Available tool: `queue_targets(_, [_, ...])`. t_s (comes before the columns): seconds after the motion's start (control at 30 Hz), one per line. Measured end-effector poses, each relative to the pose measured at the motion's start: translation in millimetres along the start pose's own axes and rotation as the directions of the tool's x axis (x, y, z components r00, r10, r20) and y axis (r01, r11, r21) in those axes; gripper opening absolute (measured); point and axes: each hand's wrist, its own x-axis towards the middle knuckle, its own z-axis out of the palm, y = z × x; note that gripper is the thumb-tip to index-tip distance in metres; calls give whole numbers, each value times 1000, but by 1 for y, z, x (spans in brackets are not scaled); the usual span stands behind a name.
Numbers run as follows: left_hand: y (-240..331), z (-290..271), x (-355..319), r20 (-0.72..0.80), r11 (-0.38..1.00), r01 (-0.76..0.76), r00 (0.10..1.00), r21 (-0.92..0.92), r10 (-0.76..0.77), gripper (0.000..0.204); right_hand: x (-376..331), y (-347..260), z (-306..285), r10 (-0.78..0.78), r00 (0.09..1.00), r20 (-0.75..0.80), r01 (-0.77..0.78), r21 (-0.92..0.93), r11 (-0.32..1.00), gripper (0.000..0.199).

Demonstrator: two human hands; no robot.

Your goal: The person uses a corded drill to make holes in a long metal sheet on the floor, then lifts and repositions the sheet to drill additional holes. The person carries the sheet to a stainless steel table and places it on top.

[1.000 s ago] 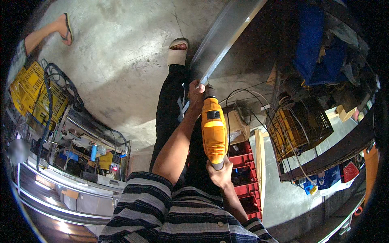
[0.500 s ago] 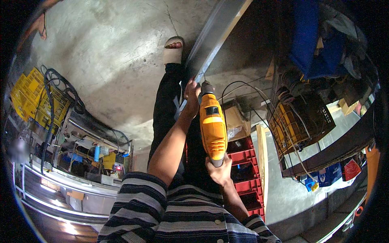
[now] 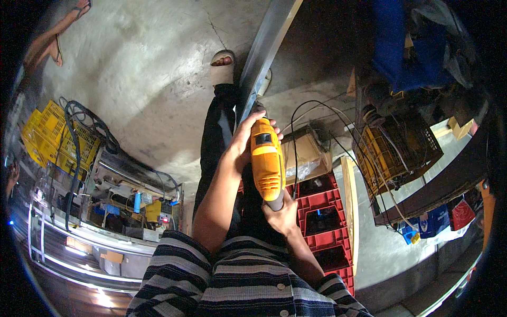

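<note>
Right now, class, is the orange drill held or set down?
Held: the orange drill has the right hand gripping its rear and the left hand curled around its front.

The grey concrete floor (image 3: 158, 68) is bearing red crates (image 3: 340, 232); a wooden strip (image 3: 349, 206) is running along their right side, a cardboard box (image 3: 306, 153) sitting near their far end.

The floor (image 3: 132, 79) is of grey concrete, shines softly under the light and carries a thin crack (image 3: 214, 33), while ahead to the right it lies in deep shadow. On the left stands a pale metal frame (image 3: 116, 241), and yellow plastic crates (image 3: 54, 122) are near it.
</note>
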Motion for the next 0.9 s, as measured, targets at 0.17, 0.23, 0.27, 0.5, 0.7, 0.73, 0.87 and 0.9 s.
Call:
queue_targets(0.17, [1, -6, 11, 50, 1000, 3, 999, 13, -4, 46, 0, -10, -5, 16, 1000, 3, -15, -52, 999, 48])
queue_targets(0.23, [1, -5, 11, 27, 1000, -10, 1000, 17, 9, 45, 2, -15, -7, 36, 999, 7, -36, -72, 997, 49])
queue_targets(0.27, [2, -3, 10, 0, 999, -25, 1000, 34, 25, 44, 3, -19, -9, 63, 998, 14, -62, -92, 994, 49])
queue_targets(0.5, [1, 1, 9, -67, 991, -80, 994, 106, 88, 55, 2, -28, -7, 86, 996, -25, -89, -160, 983, 37])
queue_targets(0.7, [2, 3, 5, -54, 995, -47, 997, 84, 52, 52, 2, -25, -4, 24, 998, -66, -32, -120, 992, 35])
queue_targets(0.73, [1, 3, 7, -64, 994, -51, 996, 99, 58, 53, 2, -23, -4, 22, 999, -47, -28, -128, 991, 41])
queue_targets(0.87, [1, -1, 11, -28, 997, -44, 999, 62, 46, 51, 3, -19, -5, 28, 1000, -12, -29, -165, 986, 53])
queue_targets(0.9, [1, -1, 13, -15, 997, -46, 999, 64, 47, 50, 3, -18, -6, 32, 999, -13, -34, -175, 984, 52])
